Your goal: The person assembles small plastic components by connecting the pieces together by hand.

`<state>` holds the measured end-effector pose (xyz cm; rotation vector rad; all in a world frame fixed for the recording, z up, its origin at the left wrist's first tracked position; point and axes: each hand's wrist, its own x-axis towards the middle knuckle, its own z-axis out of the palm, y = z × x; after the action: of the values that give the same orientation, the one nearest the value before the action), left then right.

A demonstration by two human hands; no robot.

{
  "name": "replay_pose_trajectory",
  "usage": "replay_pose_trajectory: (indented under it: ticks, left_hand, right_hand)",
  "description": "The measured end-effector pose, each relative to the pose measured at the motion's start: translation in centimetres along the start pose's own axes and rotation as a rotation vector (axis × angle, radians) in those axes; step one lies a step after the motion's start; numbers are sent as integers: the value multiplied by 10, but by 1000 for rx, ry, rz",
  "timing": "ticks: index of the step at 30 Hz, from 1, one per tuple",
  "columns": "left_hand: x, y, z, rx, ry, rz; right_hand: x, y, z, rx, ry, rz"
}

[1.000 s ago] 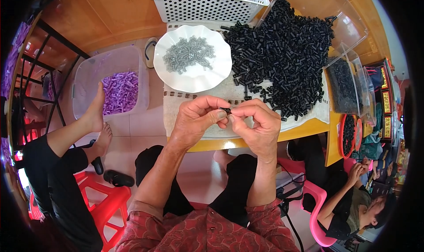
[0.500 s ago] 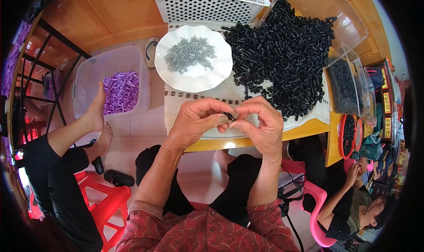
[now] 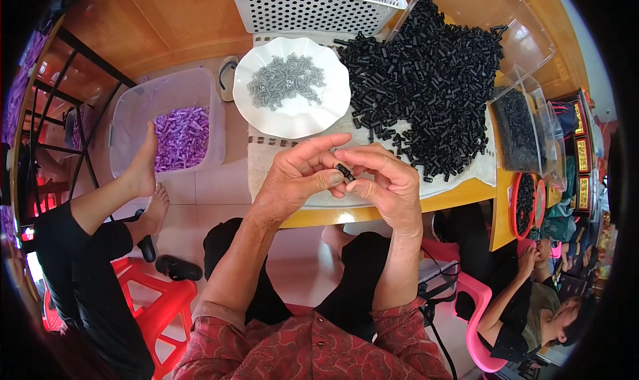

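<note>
The index finger (image 3: 326, 142) of the left hand (image 3: 293, 180), bent down to the small black piece half a second ago, is now raised and stretched out, its tip off the piece (image 3: 345, 172). The right hand (image 3: 389, 190) has shifted a little to the left, and its index finger (image 3: 366, 160) now reaches farther across, above the piece, its tip near the left index finger. The piece, mostly hidden between the fingertips a second ago, now shows more of its top, slanting down to the right.
</note>
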<state>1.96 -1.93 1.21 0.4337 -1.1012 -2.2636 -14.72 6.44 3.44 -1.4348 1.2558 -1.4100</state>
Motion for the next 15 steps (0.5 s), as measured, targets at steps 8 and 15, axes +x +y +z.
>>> replay_pose_trajectory:
  ticks: [8, 15]
  left_hand:
    - [0, -5, -3, -87, -14, 10]
    - [1, -7, -1, -157, -11, 12]
  right_hand:
    - [0, 3, 4, 144, 33, 11]
    - [1, 0, 9, 219, 110, 18]
